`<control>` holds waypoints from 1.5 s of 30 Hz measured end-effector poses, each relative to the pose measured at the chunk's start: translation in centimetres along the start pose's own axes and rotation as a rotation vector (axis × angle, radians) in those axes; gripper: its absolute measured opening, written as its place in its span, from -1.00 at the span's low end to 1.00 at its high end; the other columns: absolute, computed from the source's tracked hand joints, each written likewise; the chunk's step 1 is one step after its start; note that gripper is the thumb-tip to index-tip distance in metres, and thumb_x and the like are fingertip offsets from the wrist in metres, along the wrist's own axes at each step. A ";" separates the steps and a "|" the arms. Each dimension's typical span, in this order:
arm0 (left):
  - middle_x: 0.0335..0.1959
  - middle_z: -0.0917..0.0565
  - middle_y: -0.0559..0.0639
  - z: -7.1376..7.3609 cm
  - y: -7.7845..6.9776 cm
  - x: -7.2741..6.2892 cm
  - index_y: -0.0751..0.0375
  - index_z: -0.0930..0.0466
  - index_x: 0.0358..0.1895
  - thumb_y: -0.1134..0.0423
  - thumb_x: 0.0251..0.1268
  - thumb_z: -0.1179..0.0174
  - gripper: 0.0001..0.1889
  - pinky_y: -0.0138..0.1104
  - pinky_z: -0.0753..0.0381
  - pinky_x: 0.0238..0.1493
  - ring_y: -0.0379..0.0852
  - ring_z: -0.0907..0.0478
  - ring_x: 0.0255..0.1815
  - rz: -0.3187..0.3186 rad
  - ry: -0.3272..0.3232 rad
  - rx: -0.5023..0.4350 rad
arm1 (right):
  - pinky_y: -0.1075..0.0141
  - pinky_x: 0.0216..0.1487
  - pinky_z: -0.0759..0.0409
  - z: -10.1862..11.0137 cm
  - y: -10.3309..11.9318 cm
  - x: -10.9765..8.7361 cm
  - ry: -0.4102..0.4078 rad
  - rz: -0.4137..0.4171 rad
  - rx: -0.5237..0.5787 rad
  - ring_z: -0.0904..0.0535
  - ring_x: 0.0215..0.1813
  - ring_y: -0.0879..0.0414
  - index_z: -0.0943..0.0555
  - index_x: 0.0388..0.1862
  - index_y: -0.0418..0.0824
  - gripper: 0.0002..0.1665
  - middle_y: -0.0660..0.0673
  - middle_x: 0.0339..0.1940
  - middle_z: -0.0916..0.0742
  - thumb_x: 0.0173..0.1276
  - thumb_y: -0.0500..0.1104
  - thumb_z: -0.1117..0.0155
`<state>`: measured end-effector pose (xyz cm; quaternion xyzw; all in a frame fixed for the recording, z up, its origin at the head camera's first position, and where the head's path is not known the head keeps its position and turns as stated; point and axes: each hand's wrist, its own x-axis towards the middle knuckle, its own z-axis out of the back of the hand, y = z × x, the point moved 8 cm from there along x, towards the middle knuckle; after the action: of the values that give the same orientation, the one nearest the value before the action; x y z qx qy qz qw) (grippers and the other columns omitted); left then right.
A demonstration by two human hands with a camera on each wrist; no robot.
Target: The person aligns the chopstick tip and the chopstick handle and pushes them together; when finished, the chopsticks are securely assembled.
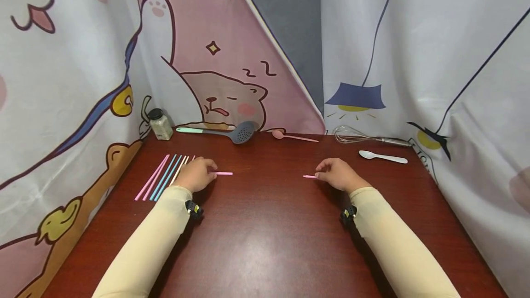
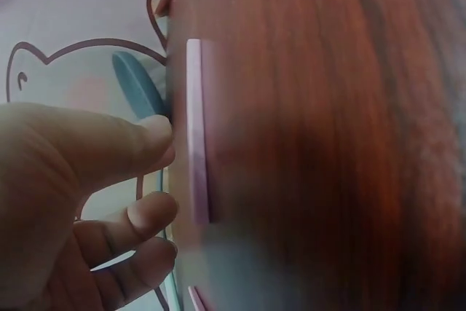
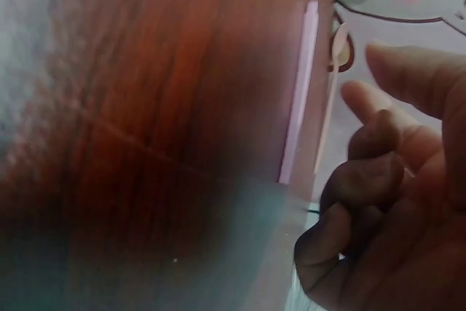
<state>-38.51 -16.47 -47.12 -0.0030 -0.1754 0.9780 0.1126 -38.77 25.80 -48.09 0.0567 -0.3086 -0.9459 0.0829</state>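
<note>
My left hand point(image 1: 195, 174) hovers by a short pink stick point(image 1: 224, 174) lying on the table. In the left wrist view, the thumb and fingers point(image 2: 153, 218) stand apart, with a gap between them and that stick point(image 2: 196, 129). Across the table, my right hand point(image 1: 340, 174) is beside a second short pink stick point(image 1: 309, 176), partly covered by the fingers in the head view. The right wrist view shows this stick point(image 3: 300, 92) with a narrowed tip at one end. Right thumb and index finger are spread, the other fingers loosely bent, and nothing is held.
Left of the left hand lies a row of pink sticks point(image 1: 151, 177), blue sticks point(image 1: 165, 177) and cream sticks point(image 1: 180, 169). Along the back are a jar point(image 1: 160, 125), a slotted skimmer point(image 1: 242, 133), a pink spoon point(image 1: 278, 135) and a whisk point(image 1: 352, 135). A white spoon point(image 1: 383, 157) lies at right.
</note>
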 end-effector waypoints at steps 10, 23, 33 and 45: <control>-0.16 -0.71 0.06 -1.3 -0.1 1.0 0.00 -0.70 -0.31 0.28 0.24 -0.34 -0.95 0.16 -0.49 0.00 0.09 -0.66 -0.06 0.017 0.044 0.047 | 0.21 -0.23 -0.45 -0.8 -0.3 0.4 0.083 -0.057 -0.119 -0.51 -0.33 0.05 -0.70 -0.36 -0.20 -0.91 -0.03 -0.49 -0.68 0.27 -0.27 -0.49; -0.43 -0.63 -0.07 -0.8 -2.6 -0.3 0.06 -0.57 -0.33 0.23 0.39 -0.26 -0.89 0.03 -0.46 -0.03 -0.04 -0.56 -0.33 -0.057 0.039 -0.005 | 0.23 -0.31 -0.45 -0.8 1.5 -0.9 0.062 0.007 -0.178 -0.48 -0.41 0.07 -0.63 -0.40 -0.16 -0.84 -0.03 -0.54 -0.60 0.41 -0.25 -0.35; -0.47 -0.50 -0.13 0.9 -9.4 -4.0 0.12 -0.55 -0.24 0.36 0.43 -0.26 -0.91 -0.38 -0.39 -0.46 -0.25 -0.36 -0.52 -0.334 -0.009 -0.594 | 0.29 -0.44 -0.45 0.6 8.2 -6.0 -0.023 0.173 0.190 -0.47 -0.45 0.12 -0.54 -0.22 -0.20 -0.91 -0.06 -0.45 -0.61 0.57 -0.30 -0.20; -0.49 -0.43 -0.12 3.3 -14.8 -7.1 0.24 -0.52 -0.26 0.47 0.40 -0.21 -0.91 -0.41 -0.35 -0.44 -0.26 -0.35 -0.47 -0.440 -0.076 -0.904 | 0.32 -0.47 -0.36 2.4 14.4 -11.5 -0.175 0.372 0.371 -0.34 -0.48 0.20 -0.50 -0.22 -0.13 -0.85 0.01 -0.50 -0.46 0.53 -0.33 -0.24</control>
<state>-28.45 -5.62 -39.20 0.0210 -0.5817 0.7570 0.2970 -26.11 17.89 -37.00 -0.0688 -0.4877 -0.8429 0.2166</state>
